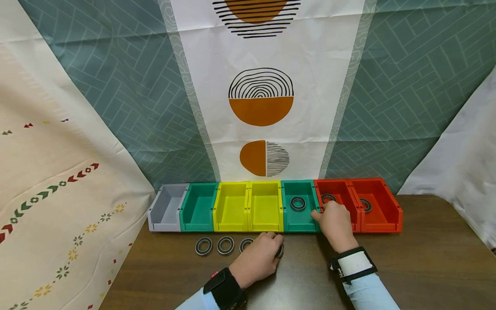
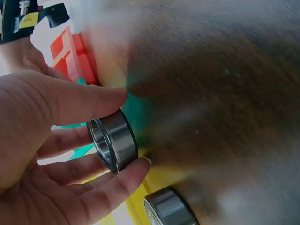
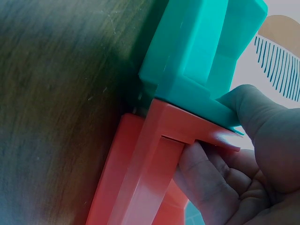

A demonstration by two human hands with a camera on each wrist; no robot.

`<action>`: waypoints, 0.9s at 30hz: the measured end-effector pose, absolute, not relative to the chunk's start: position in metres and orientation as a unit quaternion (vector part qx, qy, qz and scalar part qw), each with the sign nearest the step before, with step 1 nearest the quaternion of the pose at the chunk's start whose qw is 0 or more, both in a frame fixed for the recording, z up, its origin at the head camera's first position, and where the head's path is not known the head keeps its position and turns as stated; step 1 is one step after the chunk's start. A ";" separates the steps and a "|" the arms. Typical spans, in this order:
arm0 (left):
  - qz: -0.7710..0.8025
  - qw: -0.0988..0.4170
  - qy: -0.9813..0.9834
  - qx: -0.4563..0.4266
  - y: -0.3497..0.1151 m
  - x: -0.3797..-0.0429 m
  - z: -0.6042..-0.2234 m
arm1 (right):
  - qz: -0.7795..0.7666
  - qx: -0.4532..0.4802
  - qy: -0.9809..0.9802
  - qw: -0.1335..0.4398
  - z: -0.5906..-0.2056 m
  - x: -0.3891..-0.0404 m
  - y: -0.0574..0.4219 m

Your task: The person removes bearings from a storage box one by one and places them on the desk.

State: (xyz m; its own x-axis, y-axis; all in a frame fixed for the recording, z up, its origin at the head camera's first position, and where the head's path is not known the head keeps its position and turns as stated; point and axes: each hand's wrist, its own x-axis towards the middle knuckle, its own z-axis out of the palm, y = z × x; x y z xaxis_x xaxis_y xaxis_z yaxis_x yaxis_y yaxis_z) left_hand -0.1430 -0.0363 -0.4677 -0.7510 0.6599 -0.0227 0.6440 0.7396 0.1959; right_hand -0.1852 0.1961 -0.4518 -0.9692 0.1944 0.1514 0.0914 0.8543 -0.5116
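Okay, a metal bearing [image 2: 125, 140] sat pinched in my left hand [image 1: 258, 258], thumb on one side, fingertips [image 2: 133, 171] on the other! The head view gave merely a dark sliver of it poking past my fingers, in front of the bins; the left wrist view laid the grip wide open, shiny rim and all. Was it touching the table [image 1: 306, 280]? Couldn't tell. Alongside, three loose bearings [image 1: 218, 246] lay in a row, the nearest partly covered by my hand from above.

And across to my right hand [image 1: 336, 224]! From the head it hid the front of the left red bin [image 1: 341, 188]; the right wrist view had the detail: thumb against the green bin [image 1: 298, 219], fingers curled inside the red, clamped over their adjoining walls. One bearing lay in that green bin and one in each red bin. Leftward ran two yellow bins [image 1: 232, 211], another green and a grey bin [image 1: 167, 213], a patterned cloth [image 1: 259, 51] hanging behind everything.
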 end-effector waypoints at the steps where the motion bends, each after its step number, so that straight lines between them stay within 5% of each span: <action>1: 0.086 0.046 0.932 0.350 -0.036 -0.143 -0.467 | 0.260 -0.075 -0.958 0.099 -0.452 -0.185 0.196; 18: 0.077 0.045 0.935 0.342 -0.039 -0.142 -0.461 | 0.263 -0.076 -0.958 0.084 -0.453 -0.184 0.197; 27: 0.208 -0.065 0.952 0.216 -0.056 -0.161 -0.421 | 0.262 -0.077 -0.959 0.080 -0.452 -0.185 0.198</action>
